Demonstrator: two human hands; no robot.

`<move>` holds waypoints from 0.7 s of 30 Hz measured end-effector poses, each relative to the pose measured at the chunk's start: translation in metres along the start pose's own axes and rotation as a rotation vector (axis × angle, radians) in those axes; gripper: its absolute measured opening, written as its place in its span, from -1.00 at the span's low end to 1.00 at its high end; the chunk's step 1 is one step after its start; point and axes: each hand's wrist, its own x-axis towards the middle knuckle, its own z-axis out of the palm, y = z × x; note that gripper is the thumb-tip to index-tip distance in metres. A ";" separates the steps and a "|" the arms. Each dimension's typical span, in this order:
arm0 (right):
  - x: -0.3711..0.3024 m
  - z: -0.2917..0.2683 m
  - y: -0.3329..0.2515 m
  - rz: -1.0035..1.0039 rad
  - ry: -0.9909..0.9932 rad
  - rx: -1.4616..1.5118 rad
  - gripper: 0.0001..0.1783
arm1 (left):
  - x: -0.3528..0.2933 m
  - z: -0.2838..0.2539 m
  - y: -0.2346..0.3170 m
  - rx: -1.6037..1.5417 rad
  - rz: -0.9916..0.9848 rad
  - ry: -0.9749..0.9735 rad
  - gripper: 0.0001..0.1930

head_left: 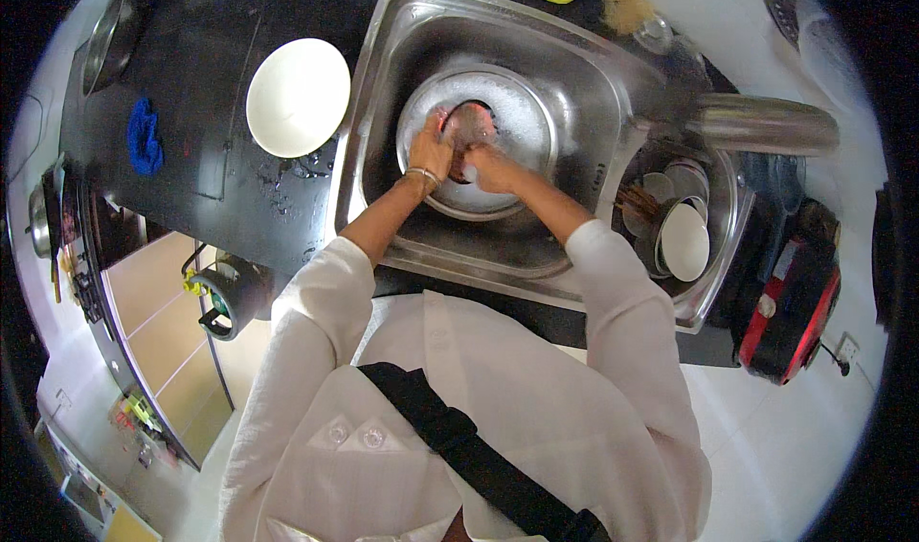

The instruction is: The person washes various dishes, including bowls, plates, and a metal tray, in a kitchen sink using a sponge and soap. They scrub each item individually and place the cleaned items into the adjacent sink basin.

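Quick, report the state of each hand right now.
Left hand: closed on the dark-rimmed reddish dish.
Right hand: curled at the dish's near side; whether it holds anything cannot be told.

Counted: one left hand (430, 153), one right hand (492, 169), one reddish item (468, 121), one metal basin (522, 111) in the sink (586, 149), one blue cloth (145, 137). Two white bowls (299, 98) clearly seen: one on the counter (206, 39), one among dishes (687, 176). Brown sticks (639, 200) too overlapped to be counted.
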 end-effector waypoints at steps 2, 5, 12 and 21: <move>-0.026 -0.022 -0.023 0.139 -0.059 -0.165 -0.74 | -0.014 -0.013 0.021 0.172 0.105 -0.061 -0.56; -0.059 -0.033 -0.045 0.427 0.339 -0.024 -0.64 | -0.027 -0.034 0.037 0.338 0.491 -0.023 -0.37; -0.112 -0.044 -0.071 0.336 1.184 0.097 -0.66 | -0.052 -0.063 0.090 0.313 1.055 -0.017 -0.30; -0.233 -0.097 -0.100 0.188 1.011 0.066 -0.54 | -0.087 -0.030 0.154 0.123 1.260 -0.302 -0.38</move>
